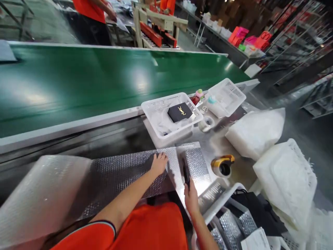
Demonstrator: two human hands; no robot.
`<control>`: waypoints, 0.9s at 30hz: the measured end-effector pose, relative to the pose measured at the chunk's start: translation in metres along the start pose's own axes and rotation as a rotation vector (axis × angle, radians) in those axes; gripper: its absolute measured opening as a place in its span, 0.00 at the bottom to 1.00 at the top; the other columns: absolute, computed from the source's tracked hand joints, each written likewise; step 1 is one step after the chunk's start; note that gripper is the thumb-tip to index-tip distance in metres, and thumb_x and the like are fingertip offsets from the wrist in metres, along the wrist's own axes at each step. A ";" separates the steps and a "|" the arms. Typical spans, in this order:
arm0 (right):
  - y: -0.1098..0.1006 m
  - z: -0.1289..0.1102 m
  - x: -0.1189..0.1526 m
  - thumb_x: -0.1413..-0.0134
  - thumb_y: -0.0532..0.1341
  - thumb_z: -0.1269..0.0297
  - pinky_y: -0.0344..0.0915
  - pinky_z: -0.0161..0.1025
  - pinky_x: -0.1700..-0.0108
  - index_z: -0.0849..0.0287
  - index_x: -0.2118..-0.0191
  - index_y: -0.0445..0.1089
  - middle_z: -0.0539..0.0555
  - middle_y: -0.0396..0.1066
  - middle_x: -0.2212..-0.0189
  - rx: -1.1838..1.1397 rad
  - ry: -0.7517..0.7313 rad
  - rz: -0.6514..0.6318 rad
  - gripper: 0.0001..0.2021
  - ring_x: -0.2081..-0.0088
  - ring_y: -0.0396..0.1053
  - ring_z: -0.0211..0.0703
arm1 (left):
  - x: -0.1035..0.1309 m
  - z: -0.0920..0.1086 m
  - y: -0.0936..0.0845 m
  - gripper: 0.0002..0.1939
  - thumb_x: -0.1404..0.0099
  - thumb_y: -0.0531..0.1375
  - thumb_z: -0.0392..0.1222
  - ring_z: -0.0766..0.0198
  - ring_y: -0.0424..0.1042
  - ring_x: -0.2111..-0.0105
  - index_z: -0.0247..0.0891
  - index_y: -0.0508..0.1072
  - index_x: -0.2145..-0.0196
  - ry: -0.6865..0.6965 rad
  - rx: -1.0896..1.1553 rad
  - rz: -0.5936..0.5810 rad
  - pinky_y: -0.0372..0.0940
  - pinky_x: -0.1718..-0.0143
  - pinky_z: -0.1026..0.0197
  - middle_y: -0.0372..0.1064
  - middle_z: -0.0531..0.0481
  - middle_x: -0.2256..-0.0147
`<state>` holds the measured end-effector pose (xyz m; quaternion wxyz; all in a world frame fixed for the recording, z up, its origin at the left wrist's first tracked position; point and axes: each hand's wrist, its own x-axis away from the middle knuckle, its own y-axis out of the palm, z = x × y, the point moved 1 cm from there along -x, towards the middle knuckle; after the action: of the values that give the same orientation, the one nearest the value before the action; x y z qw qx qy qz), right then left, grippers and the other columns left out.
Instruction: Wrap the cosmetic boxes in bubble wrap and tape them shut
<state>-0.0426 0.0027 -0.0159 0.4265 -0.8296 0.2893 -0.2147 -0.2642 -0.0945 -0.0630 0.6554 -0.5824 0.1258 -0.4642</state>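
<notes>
A long sheet of bubble wrap runs from the left onto the metal table. My left hand lies on it near its right part, fingers spread and holding nothing. My right hand is closed around the lower end of a dark, slim object, whose kind I cannot make out. This object is beside a bubble-wrapped piece on the tabletop. To the right is a yellow tape dispenser.
Behind my hands, a white basket holds a black box. A tape roll, a second basket and white foam stacks stand right. A crate holds wrapped items. Beyond runs a green conveyor, with co-workers behind.
</notes>
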 end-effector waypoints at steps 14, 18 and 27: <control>0.046 -0.044 -0.074 0.31 0.45 0.68 0.71 0.43 0.50 0.67 0.34 0.60 0.67 0.70 0.41 0.277 0.167 -0.325 0.25 0.46 0.75 0.53 | -0.008 -0.009 -0.012 0.43 0.43 0.69 0.42 0.34 0.50 0.31 0.44 0.59 0.32 0.030 0.032 -0.022 0.50 0.34 0.32 0.43 0.38 0.26; 0.054 -0.054 -0.086 0.30 0.44 0.68 0.70 0.42 0.51 0.67 0.33 0.59 0.68 0.68 0.40 0.342 0.171 -0.340 0.24 0.48 0.76 0.52 | -0.010 -0.007 -0.014 0.43 0.44 0.70 0.39 0.34 0.52 0.32 0.43 0.61 0.33 0.030 0.032 -0.022 0.51 0.34 0.32 0.46 0.37 0.27; 0.070 -0.060 -0.104 0.28 0.43 0.67 0.71 0.39 0.55 0.67 0.31 0.55 0.68 0.67 0.42 0.383 0.152 -0.360 0.25 0.52 0.77 0.49 | -0.015 -0.004 -0.011 0.44 0.41 0.69 0.41 0.34 0.53 0.32 0.42 0.57 0.30 -0.001 -0.034 -0.032 0.48 0.34 0.30 0.48 0.38 0.27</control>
<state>-0.1765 0.0040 -0.0533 0.5078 -0.7533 0.1224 -0.3995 -0.2799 -0.0843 -0.0599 0.6381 -0.5955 0.1241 -0.4720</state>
